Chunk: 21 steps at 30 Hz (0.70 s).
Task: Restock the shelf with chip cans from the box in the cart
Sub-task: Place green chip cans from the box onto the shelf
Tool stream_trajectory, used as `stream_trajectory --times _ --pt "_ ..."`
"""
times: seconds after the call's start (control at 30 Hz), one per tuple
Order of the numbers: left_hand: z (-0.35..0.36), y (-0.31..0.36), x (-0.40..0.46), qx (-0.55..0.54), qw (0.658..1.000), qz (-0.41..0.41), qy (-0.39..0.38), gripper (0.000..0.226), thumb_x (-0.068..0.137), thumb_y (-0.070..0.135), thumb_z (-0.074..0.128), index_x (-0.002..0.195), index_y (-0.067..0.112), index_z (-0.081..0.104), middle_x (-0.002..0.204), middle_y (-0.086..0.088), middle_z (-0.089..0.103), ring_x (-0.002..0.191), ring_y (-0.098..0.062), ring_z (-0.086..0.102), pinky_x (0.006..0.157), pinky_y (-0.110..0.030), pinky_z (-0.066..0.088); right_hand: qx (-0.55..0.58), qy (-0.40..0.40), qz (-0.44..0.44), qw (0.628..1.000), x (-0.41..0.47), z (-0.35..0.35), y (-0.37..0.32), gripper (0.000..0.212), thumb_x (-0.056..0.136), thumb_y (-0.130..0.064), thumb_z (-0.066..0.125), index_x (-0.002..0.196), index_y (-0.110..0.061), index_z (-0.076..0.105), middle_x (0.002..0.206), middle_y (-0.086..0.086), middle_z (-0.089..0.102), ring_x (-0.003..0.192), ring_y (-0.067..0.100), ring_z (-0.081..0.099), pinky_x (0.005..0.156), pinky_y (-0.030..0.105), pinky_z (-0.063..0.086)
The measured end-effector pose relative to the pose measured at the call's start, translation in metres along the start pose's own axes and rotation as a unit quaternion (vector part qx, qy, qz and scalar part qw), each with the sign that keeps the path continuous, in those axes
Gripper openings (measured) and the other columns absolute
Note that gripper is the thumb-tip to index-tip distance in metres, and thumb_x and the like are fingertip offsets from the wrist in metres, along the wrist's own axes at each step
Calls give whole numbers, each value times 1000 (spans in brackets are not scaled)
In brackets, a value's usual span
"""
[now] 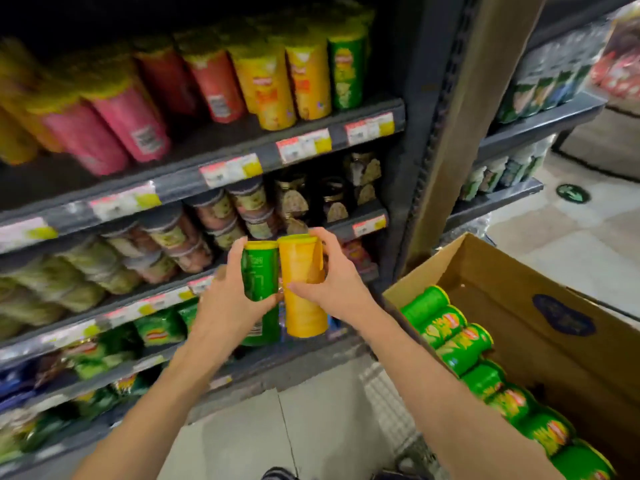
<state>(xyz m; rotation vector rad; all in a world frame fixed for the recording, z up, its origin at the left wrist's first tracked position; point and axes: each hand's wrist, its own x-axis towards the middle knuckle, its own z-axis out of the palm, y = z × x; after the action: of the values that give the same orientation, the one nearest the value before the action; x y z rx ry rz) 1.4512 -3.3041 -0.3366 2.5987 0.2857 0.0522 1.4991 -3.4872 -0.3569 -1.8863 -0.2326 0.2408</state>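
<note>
My left hand (228,299) grips a green chip can (259,275), held upright in front of the shelving. Right beside it, my right hand (332,278) grips a yellow chip can (301,289), also upright, the two cans side by side and nearly touching. The cardboard box (519,271) stands open at the lower right, with a row of several green cans (464,348) lying on their sides along its left wall. On the top shelf (242,150) stand pink, red, yellow and green chip cans (304,77).
Lower shelves hold tubs, jars and green snack bags (159,327). A grey upright post (433,116) divides this bay from another shelf unit (540,112) on the right. Tiled floor (259,438) lies below. The image is motion-blurred.
</note>
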Motion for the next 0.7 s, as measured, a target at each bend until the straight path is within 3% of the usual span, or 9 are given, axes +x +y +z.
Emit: stream_trajectory --times 0.2,0.43,0.57,0.7 --pt "-112 -105 -32 28 990 -60 121 105 74 51 78 151 37 8 112 -14 62 95 -35 61 65 -34 37 1 -102 -90 991 22 130 -94 88 75 -24 84 144 -34 31 125 -2 58 111 18 57 90 34 50" --pt "-195 -186 -64 43 966 -127 222 108 74 47 80 152 33 6 129 -15 53 109 -38 58 83 -43 47 1 -170 -167 971 36 249 -171 91 65 -34 84 140 -37 33 127 -2 55 114 21 57 96 48 50" --pt "-228 -217 -70 62 950 -146 267 107 77 44 78 152 33 2 124 -13 53 107 -37 58 80 -42 44 12 -203 -200 959 49 292 -202 86 73 -26 86 139 -37 33 126 -7 53 114 16 55 97 41 49" --pt "-258 -232 -61 74 945 -141 287 105 79 45 76 151 36 0 127 -13 52 106 -37 59 86 -46 48 24 -203 -223 953 63 316 -225 87 76 -26 84 143 -38 31 129 -10 51 114 13 54 91 35 49"
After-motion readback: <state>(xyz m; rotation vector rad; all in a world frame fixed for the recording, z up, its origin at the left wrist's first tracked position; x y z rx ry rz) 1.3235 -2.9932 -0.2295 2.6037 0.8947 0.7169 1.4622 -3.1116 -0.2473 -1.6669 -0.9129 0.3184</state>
